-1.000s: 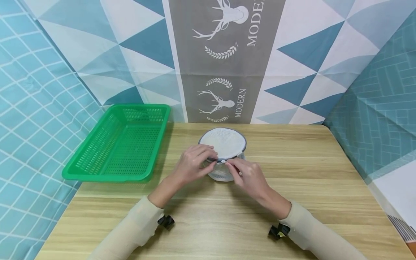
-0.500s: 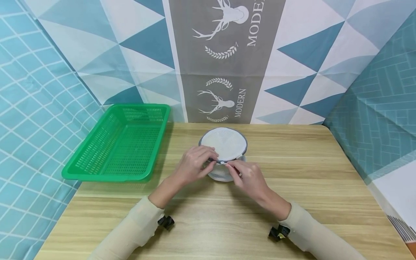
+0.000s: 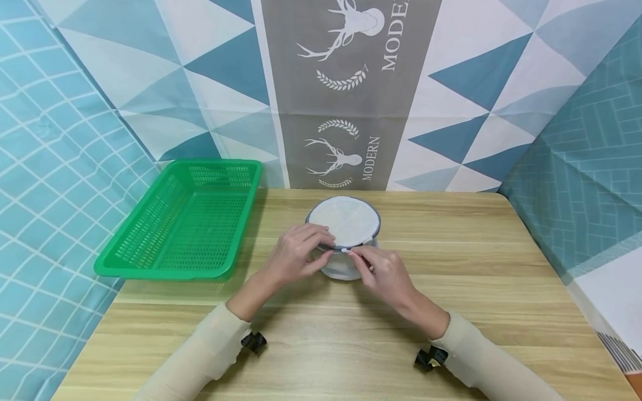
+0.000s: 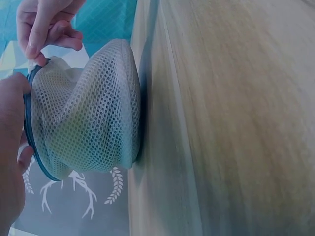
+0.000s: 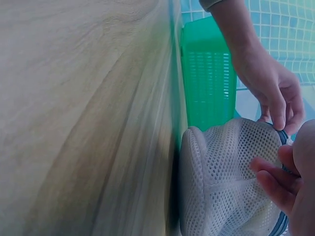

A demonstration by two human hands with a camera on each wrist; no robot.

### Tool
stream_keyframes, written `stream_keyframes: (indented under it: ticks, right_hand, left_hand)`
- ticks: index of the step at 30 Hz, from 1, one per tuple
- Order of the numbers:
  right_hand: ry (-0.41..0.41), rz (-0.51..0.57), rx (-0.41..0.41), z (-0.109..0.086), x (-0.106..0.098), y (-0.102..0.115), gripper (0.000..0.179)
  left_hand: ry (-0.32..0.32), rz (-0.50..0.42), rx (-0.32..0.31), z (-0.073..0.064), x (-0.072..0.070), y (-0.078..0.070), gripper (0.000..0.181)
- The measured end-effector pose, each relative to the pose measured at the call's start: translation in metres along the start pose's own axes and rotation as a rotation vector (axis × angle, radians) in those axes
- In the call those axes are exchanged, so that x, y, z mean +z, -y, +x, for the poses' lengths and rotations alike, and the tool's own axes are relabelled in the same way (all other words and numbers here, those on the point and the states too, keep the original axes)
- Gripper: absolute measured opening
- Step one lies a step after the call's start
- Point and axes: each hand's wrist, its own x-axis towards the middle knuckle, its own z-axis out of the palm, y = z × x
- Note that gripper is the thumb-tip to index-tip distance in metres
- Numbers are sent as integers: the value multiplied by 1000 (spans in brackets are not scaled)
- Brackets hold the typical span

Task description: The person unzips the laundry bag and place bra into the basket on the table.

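Note:
A round white mesh laundry bag (image 3: 345, 218) with a dark blue zipped rim stands upright on the table. My left hand (image 3: 297, 250) pinches the front left of that rim between thumb and fingers. Just to its right, my right hand (image 3: 385, 274) pinches the small white zipper pull (image 3: 345, 250) at the front of the rim. In the left wrist view the bag's side wall (image 4: 91, 113) looks creased, with a faint yellowish tint showing through. From the right wrist, both hands meet at the rim above the mesh wall (image 5: 229, 182). The fingers partly hide the zipper.
A green slotted plastic basket (image 3: 205, 234) stands at the left back of the wooden table (image 3: 476, 267). Patterned cloth walls (image 3: 331, 106) rise behind the table and on both sides.
Both hands keep their grips at the front of the rim. The bag's top has shifted very slightly; otherwise hardly anything differs.

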Motion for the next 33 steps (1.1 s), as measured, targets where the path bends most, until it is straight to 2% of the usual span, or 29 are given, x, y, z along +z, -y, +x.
stream_keyframes:
  ticks: [5, 15, 29, 33]
  right_hand:
    - [-9, 12, -20, 1, 0, 0, 4]
    - [5, -4, -13, -1, 1, 0, 8]
    - [4, -10, -2, -2, 0, -2, 7]
    - [-4, -5, 0, 0, 1, 0, 9]
  left_hand:
    - [2, 3, 23, 2, 1, 0, 24]
    - [40, 10, 0, 1, 1, -2, 6]
    - [10, 21, -3, -1, 0, 0, 3]
    - [-8, 30, -3, 0, 2, 0, 13]
